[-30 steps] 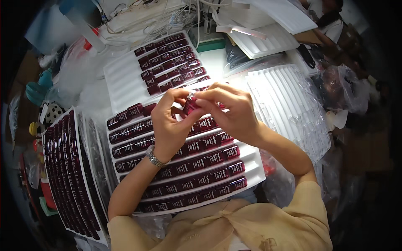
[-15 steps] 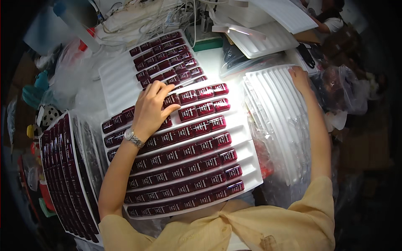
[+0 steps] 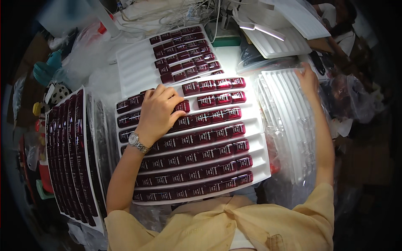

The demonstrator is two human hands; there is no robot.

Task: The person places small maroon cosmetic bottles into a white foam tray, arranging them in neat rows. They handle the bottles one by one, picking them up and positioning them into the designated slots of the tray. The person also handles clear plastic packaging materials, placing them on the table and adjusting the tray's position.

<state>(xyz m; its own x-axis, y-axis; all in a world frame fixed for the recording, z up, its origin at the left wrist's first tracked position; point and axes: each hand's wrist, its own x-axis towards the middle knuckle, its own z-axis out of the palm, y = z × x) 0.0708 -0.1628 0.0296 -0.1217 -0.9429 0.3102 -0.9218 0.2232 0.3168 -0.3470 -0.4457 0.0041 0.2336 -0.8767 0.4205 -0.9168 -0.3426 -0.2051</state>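
Observation:
A white ridged tray [image 3: 260,144] lies in front of me, holding rows of small dark red bottles [image 3: 197,157] with pale lettering. Over its second row from the far side is my left hand [image 3: 158,109], wearing a metal watch [image 3: 134,140]. Its thumb and fingertips are closed around one dark red bottle [image 3: 183,106], beside a small gap in that row. My right hand [image 3: 308,81] grips the far right corner of a stack of bottle-free white trays [image 3: 289,121], its fingers bent over the edge and partly hidden.
Another tray with bottles [image 3: 130,62] lies beyond, its left part bare. At the left stands a stack of filled trays [image 3: 86,125]. A lit lamp [image 3: 261,31], cables [image 3: 167,16], plastic bags [image 3: 349,98] and more white trays [image 3: 289,42] crowd the back and right.
My left hand has moved from the farthest row toward me, onto a bottle in the second row. My right hand stays at the tray stack's corner. The whole view has shifted slightly.

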